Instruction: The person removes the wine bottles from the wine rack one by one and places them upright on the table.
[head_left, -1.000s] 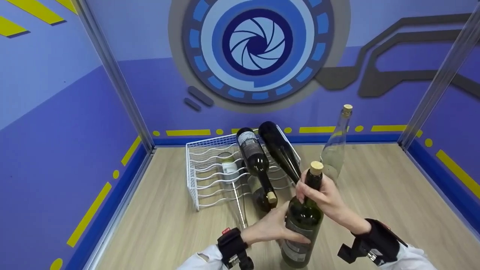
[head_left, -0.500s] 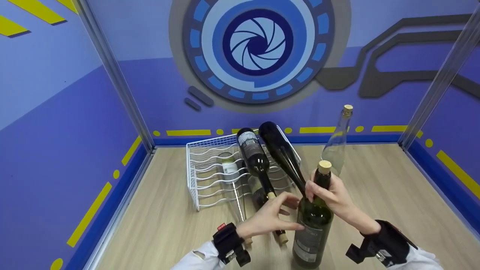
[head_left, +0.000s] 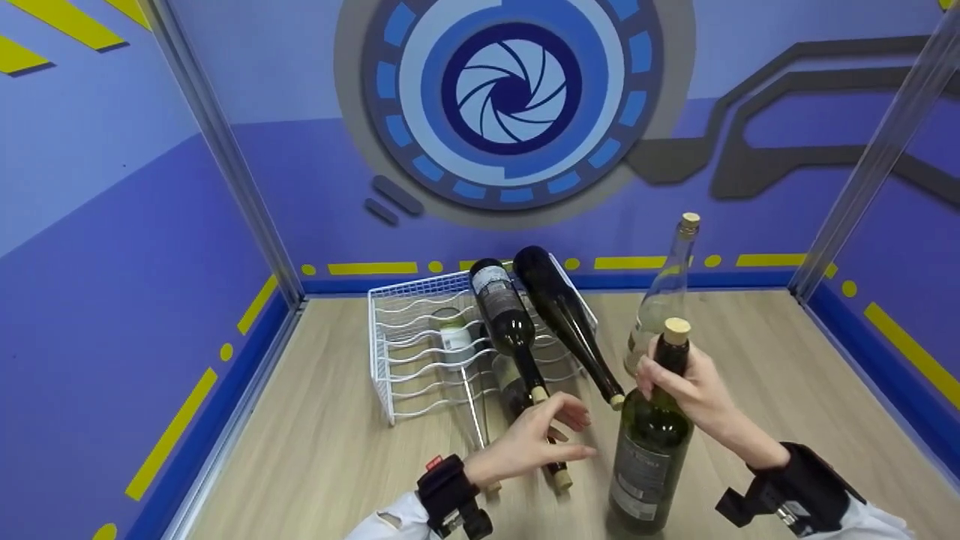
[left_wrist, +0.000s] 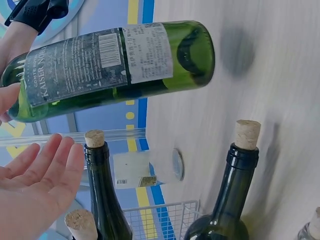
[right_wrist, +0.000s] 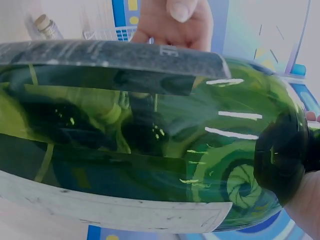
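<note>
My right hand (head_left: pixel 697 394) grips the neck of a green corked wine bottle (head_left: pixel 645 472). The bottle is nearly upright; in the left wrist view its base stands apart from its shadow on the tabletop. Its dark label shows there too. My left hand (head_left: pixel 536 442), fingers spread and bent, holds nothing and hovers left of this bottle, over the necks of racked bottles. On the top tier of a white wire wine rack (head_left: pixel 381 352) lie a labelled dark bottle (head_left: pixel 499 296) and another dark bottle (head_left: pixel 555 304). Lower down lie a clear bottle (head_left: pixel 456 341) and a dark bottle (head_left: pixel 514 390).
A clear corked bottle (head_left: pixel 664 289) stands upright behind my right hand. The wooden tabletop (head_left: pixel 315 450) is bounded by a patterned back wall (head_left: pixel 300 195) and side walls. Corked necks point out from the rack's front.
My left hand has let go of the green wine bottle's body and drawn back from it. My right hand has carried the bottle to the right, toward the standing clear bottle.
</note>
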